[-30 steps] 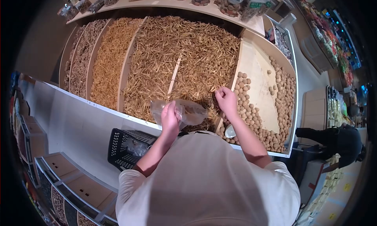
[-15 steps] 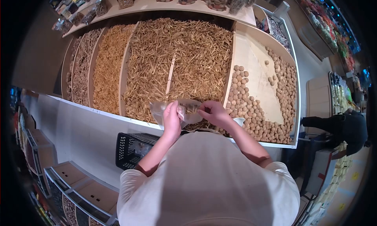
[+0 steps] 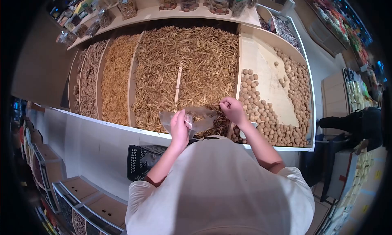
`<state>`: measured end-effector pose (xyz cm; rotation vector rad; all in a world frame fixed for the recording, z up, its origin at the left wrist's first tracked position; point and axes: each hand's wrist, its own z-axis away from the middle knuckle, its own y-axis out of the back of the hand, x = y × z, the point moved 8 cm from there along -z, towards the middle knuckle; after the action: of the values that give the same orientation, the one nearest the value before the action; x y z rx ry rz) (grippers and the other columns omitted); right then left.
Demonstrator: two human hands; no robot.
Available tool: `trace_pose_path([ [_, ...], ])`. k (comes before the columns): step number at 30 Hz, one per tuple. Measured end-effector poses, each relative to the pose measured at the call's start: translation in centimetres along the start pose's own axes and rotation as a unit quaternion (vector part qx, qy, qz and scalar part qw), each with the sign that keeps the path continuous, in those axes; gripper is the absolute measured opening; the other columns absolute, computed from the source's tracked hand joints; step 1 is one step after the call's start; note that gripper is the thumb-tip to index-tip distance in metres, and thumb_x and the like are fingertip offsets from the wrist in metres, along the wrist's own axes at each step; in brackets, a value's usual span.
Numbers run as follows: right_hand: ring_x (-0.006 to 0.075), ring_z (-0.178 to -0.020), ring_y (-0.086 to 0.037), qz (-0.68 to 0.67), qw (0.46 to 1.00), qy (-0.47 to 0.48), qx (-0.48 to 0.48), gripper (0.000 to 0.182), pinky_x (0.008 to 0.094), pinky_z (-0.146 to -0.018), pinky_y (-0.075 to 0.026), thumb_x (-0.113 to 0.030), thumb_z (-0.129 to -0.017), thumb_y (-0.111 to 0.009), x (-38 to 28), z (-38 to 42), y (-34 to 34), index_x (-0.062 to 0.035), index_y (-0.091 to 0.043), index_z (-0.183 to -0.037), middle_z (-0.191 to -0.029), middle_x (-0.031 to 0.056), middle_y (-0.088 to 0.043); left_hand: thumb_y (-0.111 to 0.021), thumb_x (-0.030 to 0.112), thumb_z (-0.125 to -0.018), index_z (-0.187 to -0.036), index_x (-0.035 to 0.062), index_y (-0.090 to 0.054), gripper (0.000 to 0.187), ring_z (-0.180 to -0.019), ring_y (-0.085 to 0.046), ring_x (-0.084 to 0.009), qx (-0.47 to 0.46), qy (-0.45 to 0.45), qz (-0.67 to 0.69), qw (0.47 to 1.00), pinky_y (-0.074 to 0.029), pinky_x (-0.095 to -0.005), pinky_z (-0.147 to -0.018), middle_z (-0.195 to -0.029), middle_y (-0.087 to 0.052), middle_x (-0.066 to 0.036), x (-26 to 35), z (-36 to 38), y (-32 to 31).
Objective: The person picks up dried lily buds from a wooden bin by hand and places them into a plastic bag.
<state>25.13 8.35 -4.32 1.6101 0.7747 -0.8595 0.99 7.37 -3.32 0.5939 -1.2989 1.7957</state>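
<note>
My left hand point(image 3: 179, 129) grips a clear plastic bag point(image 3: 203, 120) near the front edge of the bin display. The bag's mouth spreads to the right, over a compartment of brown dried strips point(image 3: 208, 63). To the bag's right, my right hand point(image 3: 232, 109) is closed in a pinch or loose fist, close to the wooden divider and apart from the bag. Whatever its fingers hold, if anything, is too small to make out. Round, tan, walnut-like balls point(image 3: 261, 112) fill part of the compartment beside it. A white scoop point(image 3: 244, 133) lies among them, partly behind my right forearm.
Left of the strips are compartments of yellow-orange shreds point(image 3: 116, 80) and paler dried pieces point(image 3: 90, 76). Packaged bags point(image 3: 188, 0) stand on the shelf at the back. A dark basket point(image 3: 136, 161) is below the front edge. A person in dark clothing point(image 3: 367, 123) is at the far right.
My right hand has moved away from the bag, to the right and slightly up. My left hand still holds the bag. The view has shifted a little.
</note>
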Motion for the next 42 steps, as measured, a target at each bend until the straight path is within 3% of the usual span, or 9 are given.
trace_pose_path([
  [2,0.0129,-0.056,-0.052,0.032,0.999,-0.014,-0.001,0.012,0.0283,-0.055,-0.045,-0.011,-0.084,-0.068,1.1,-1.2,0.4,-0.0002,-0.066,-0.088,-0.062,0.0046,-0.056,-0.052,0.021,-0.101,-0.077,0.0152,-0.052,0.024,-0.052,-0.041,-0.0028,-0.005,0.003,0.001,1.000,-0.030,-0.0206,-0.046,-0.063,-0.047,0.007,-0.3,0.0,-0.2],
  [5,0.0321,-0.072,-0.066,0.090,0.991,-0.098,-0.033,0.024,0.0399,-0.068,-0.052,-0.021,-0.080,-0.066,1.6,-2.8,0.2,-0.0002,-0.069,-0.091,-0.075,0.0159,-0.067,-0.052,0.021,-0.101,-0.077,0.0151,-0.051,0.025,-0.051,-0.041,-0.0031,-0.014,-0.002,0.004,1.000,-0.030,-0.0209,-0.046,-0.062,-0.046,0.007,-0.6,-0.2,-0.1],
  [12,0.0379,-0.081,-0.066,0.215,0.973,-0.082,-0.022,0.021,0.0465,-0.077,-0.053,-0.022,-0.080,-0.067,3.7,-7.1,-3.4,-0.0014,-0.069,-0.086,-0.082,0.0208,-0.068,-0.052,0.020,-0.101,-0.076,0.0144,-0.049,0.025,-0.050,-0.039,-0.0036,0.011,-0.015,0.007,1.000,-0.029,-0.0215,-0.045,-0.062,-0.045,0.006,0.8,0.5,0.1],
  [18,0.0397,-0.078,-0.065,0.158,0.982,-0.105,0.001,0.016,0.0462,-0.073,-0.052,-0.018,-0.076,-0.065,3.7,-6.5,-3.3,-0.0018,-0.067,-0.079,-0.079,0.0212,-0.067,-0.051,0.021,-0.101,-0.079,0.0140,-0.049,0.023,-0.050,-0.039,-0.0035,0.045,-0.030,0.016,0.998,-0.029,-0.0210,-0.045,-0.061,-0.045,0.006,0.8,0.5,0.8],
  [21,0.0288,-0.066,-0.066,0.137,0.986,-0.067,0.063,0.013,0.0388,-0.063,-0.052,-0.014,-0.079,-0.067,2.6,-5.4,-1.2,-0.0014,-0.065,-0.078,-0.070,0.0146,-0.066,-0.051,0.021,-0.101,-0.079,0.0144,-0.049,0.023,-0.050,-0.041,-0.0032,0.052,-0.022,0.011,0.998,-0.030,-0.0207,-0.045,-0.062,-0.046,0.006,0.6,0.4,0.9],
  [23,0.0075,-0.056,-0.052,-0.070,0.989,-0.092,0.096,0.011,0.0240,-0.053,-0.042,-0.009,-0.087,-0.066,2.3,-4.0,0.4,-0.0017,-0.062,-0.079,-0.063,-0.0015,-0.057,-0.051,0.021,-0.101,-0.079,0.0145,-0.050,0.023,-0.051,-0.042,-0.0030,0.046,-0.019,0.008,0.999,-0.031,-0.0203,-0.045,-0.062,-0.047,0.006,0.4,0.2,0.6],
  [26,-0.0031,-0.060,-0.043,-0.262,0.957,-0.085,0.091,0.009,0.0161,-0.051,-0.033,-0.006,-0.092,-0.064,1.5,-2.0,1.2,-0.0031,-0.061,-0.084,-0.067,-0.0094,-0.051,-0.052,0.022,-0.101,-0.079,0.0144,-0.051,0.023,-0.052,-0.043,-0.0029,0.023,-0.014,0.010,1.000,-0.032,-0.0200,-0.046,-0.063,-0.048,0.006,0.1,0.0,0.2],
  [36,0.0031,-0.066,-0.060,-0.333,0.927,-0.103,-0.139,0.009,0.0175,-0.057,-0.047,-0.011,-0.093,-0.066,-3.4,2.4,-4.6,-0.0030,-0.064,-0.097,-0.079,-0.0019,-0.066,-0.052,0.023,-0.101,-0.083,0.0129,-0.054,0.021,-0.055,-0.047,-0.0036,0.009,0.003,-0.004,1.000,-0.036,-0.0204,-0.048,-0.067,-0.051,0.006,-0.9,-0.4,-0.8],
  [42,0.0022,-0.057,-0.056,-0.236,0.957,-0.067,-0.152,0.016,0.0196,-0.050,-0.044,-0.013,-0.087,-0.070,-4.6,1.9,-7.8,0.0006,-0.068,-0.095,-0.075,-0.0002,-0.066,-0.053,0.022,-0.101,-0.082,0.0131,-0.053,0.021,-0.056,-0.047,-0.0033,0.041,-0.011,-0.009,0.999,-0.036,-0.0204,-0.049,-0.068,-0.051,0.006,0.0,0.1,-0.4],
])
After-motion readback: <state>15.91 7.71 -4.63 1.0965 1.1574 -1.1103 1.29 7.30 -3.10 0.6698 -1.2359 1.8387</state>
